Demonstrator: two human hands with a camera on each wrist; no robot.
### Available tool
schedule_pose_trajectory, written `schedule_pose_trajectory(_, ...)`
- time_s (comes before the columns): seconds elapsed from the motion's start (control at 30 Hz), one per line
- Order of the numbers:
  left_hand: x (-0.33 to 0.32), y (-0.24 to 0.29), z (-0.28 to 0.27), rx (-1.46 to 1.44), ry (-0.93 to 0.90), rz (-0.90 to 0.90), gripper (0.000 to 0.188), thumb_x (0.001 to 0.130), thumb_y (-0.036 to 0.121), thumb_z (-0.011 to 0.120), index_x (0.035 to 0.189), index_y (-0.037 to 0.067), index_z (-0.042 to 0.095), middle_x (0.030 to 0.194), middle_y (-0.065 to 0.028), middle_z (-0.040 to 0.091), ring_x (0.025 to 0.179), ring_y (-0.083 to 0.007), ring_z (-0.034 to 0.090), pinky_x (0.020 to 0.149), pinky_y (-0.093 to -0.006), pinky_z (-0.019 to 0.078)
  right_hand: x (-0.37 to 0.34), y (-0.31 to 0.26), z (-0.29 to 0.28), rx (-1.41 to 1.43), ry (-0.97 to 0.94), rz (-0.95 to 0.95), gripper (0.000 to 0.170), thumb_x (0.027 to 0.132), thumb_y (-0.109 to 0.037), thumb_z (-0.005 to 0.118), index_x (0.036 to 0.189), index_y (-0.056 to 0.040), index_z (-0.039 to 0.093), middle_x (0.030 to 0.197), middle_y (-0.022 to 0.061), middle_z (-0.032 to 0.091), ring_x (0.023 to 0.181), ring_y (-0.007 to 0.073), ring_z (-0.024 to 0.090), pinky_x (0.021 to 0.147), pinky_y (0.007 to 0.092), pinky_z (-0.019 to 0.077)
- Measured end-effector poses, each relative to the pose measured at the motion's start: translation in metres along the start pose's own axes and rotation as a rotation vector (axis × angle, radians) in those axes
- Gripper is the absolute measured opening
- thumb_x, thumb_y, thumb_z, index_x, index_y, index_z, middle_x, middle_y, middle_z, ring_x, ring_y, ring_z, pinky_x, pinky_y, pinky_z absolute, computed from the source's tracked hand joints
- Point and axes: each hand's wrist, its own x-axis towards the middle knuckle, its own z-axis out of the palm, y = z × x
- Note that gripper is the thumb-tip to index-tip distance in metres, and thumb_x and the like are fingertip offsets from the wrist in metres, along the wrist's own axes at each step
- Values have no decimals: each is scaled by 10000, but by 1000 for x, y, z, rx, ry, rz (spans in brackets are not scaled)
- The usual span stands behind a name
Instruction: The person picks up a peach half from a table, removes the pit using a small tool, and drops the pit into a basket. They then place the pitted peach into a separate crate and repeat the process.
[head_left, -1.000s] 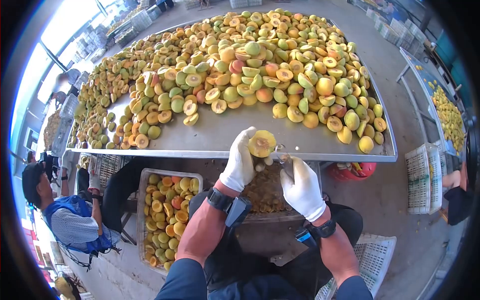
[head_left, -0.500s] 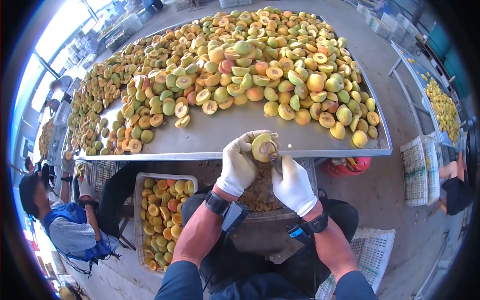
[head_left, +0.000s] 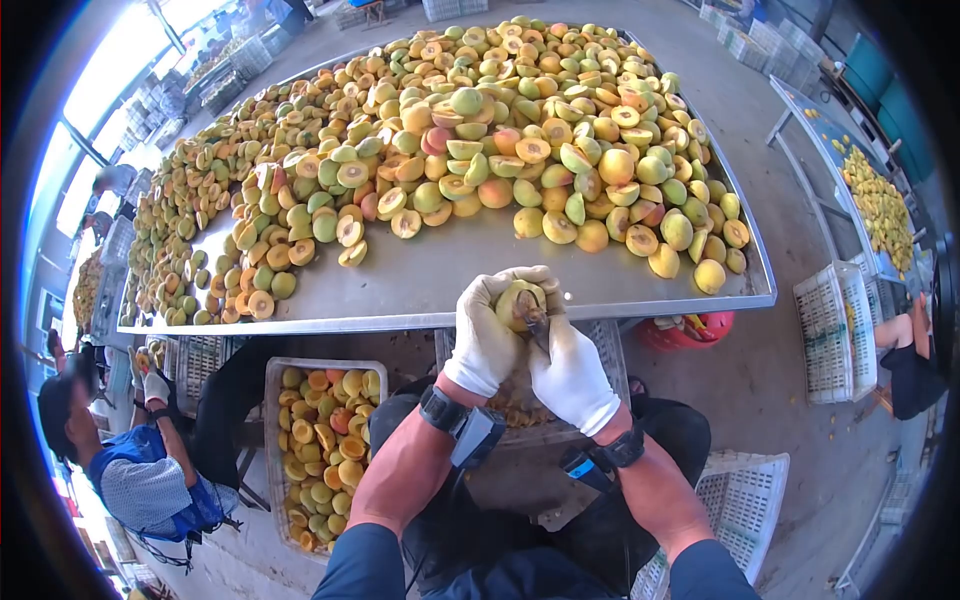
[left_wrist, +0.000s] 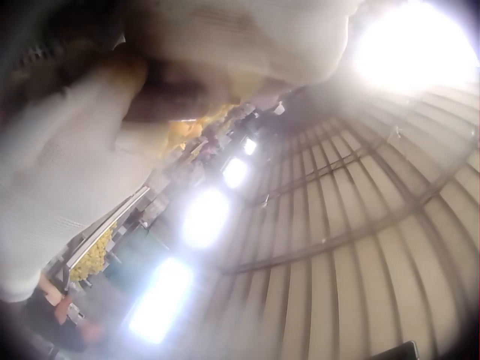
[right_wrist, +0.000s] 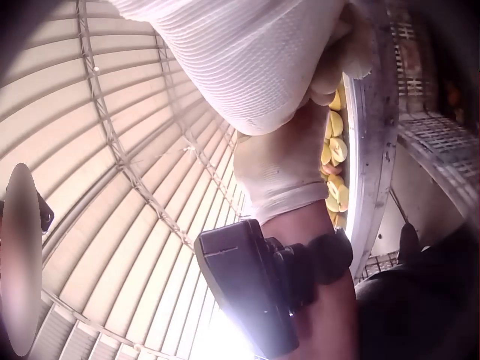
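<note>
Both hands wear white gloves and meet just in front of the table's near edge. My left hand (head_left: 487,335) holds a yellow-green peach half (head_left: 517,303), its fingers wrapped around the fruit. In my right hand (head_left: 573,372) is a small metal pitting tool (head_left: 539,328), its tip at the peach half and its handle mostly hidden by the glove. In the left wrist view the right glove (left_wrist: 67,172) fills the left side, and the fruit is blurred. The right wrist view shows the back of the right glove (right_wrist: 247,64), with the work hidden behind it.
A metal table (head_left: 400,290) bears a big heap of halved peaches (head_left: 420,130). Below it, a crate (head_left: 272,440) of peach halves stands at left and another crate (head_left: 610,365) under my hands. A white crate (head_left: 745,510) and red basin (head_left: 685,330) are at right. A person (head_left: 150,450) sits at left.
The tool in my right hand has come from beside the peach half to its cut face. My left hand has turned the fruit, so its cut face no longer points up at the head camera.
</note>
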Motion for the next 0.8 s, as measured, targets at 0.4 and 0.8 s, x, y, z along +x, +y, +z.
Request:
schedule_pose_trajectory(0.4, -2, -2, -18, -96, -94, -42, 340, 840, 167, 415, 990, -68, 609, 968, -177, 635, 931, -276, 611, 883, -390, 510, -2, 11, 4, 4, -112, -36, 237, 836, -38, 612, 1012, 71, 496, 776, 285, 629, 765, 477, 624, 648, 515, 508)
schedule_pose_trajectory(0.8, 4, 8, -41, 1209, -351, 518, 187, 928, 103, 620, 1040, -42, 659, 922, -102, 697, 795, -148, 639, 695, -271, 526, -5, 11, -7, 110, -222, -5, 327, 863, -75, 588, 1162, 52, 550, 913, 299, 649, 926, 488, 620, 758, 489, 524)
